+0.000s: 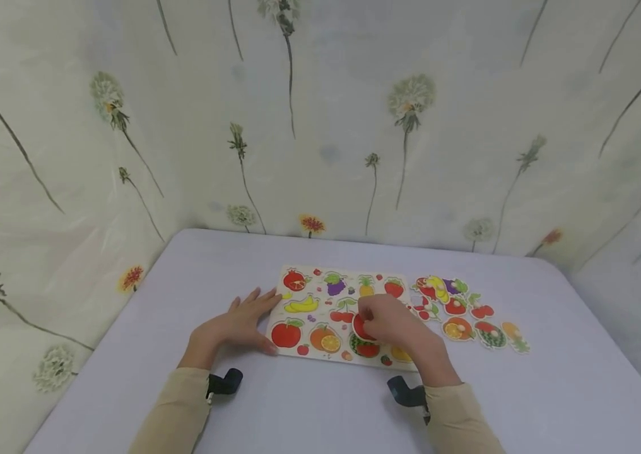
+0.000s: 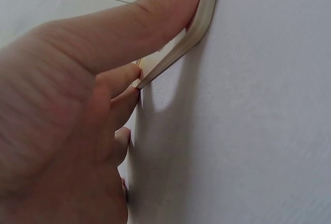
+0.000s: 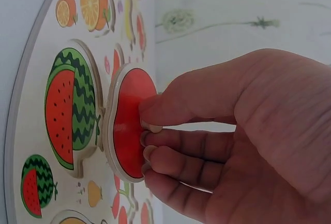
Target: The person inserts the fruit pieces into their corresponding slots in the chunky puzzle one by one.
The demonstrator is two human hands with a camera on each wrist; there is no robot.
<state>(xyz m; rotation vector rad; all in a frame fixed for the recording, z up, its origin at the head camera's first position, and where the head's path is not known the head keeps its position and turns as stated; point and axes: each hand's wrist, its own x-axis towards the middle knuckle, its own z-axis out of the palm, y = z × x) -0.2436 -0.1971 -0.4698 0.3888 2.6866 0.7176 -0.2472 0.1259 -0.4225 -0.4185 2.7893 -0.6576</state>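
My left hand [image 1: 243,320] rests at the left edge of a fruit puzzle board [image 1: 323,311]. Its fingers are extended and spread. In the left wrist view the thumb [image 2: 139,25] touches the board's edge, with the other fingers along its side. My right hand [image 1: 391,321] pinches the small knob of a red puzzle piece [image 3: 129,131], apparently an apple, between thumb and fingertips. That piece is tilted above the board, beside the watermelon picture [image 3: 64,110]. The board's apple picture [image 1: 285,334] is at its front left.
Several loose knobbed fruit pieces lie right of the board, including an orange [image 1: 458,328], a watermelon [image 1: 491,335], cherries [image 1: 482,311], bananas [image 1: 438,289] and a pineapple [image 1: 516,337]. A pale cloth covers the table [image 1: 309,403]. Behind it hangs a dandelion-print curtain [image 1: 332,94].
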